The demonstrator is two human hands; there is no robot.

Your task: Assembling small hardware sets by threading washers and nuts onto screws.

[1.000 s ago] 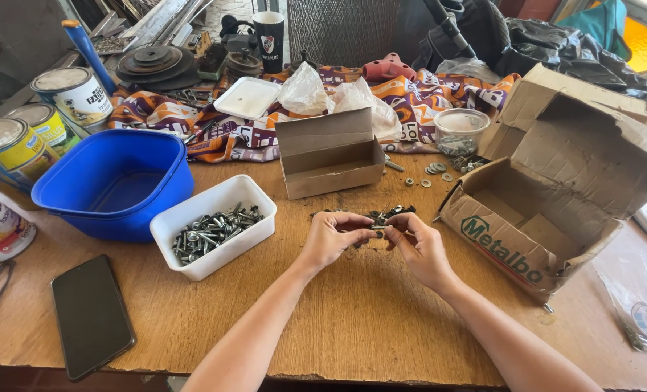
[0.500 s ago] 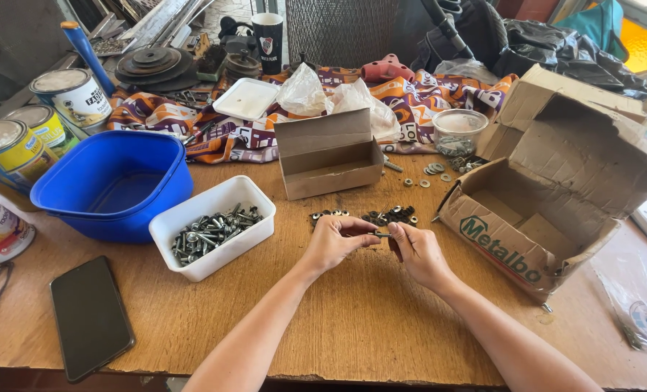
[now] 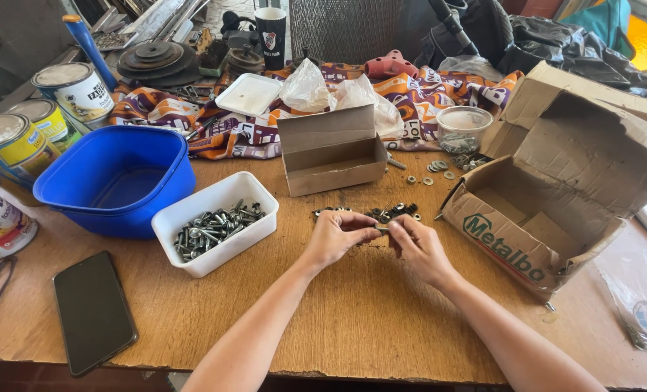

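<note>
Small metal bolt (image 3: pixel 381 229) — pinched between left hand (image 3: pixel 336 236) and right hand (image 3: pixel 416 243), both closed on it.
Just left sits the white tub (image 3: pixel 254 190) of bolts — small open carton (image 3: pixel 334 149) behind.

Both hands — left hand (image 3: pixel 336 236) and right hand (image 3: pixel 418 245) — pinch a small metal bolt (image 3: pixel 381 229) between fingertips above the wooden bench (image 3: pixel 352 319), near scattered washers (image 3: pixel 392 213) (a white tub of bolts (image 3: pixel 214 221) sits left).
</note>
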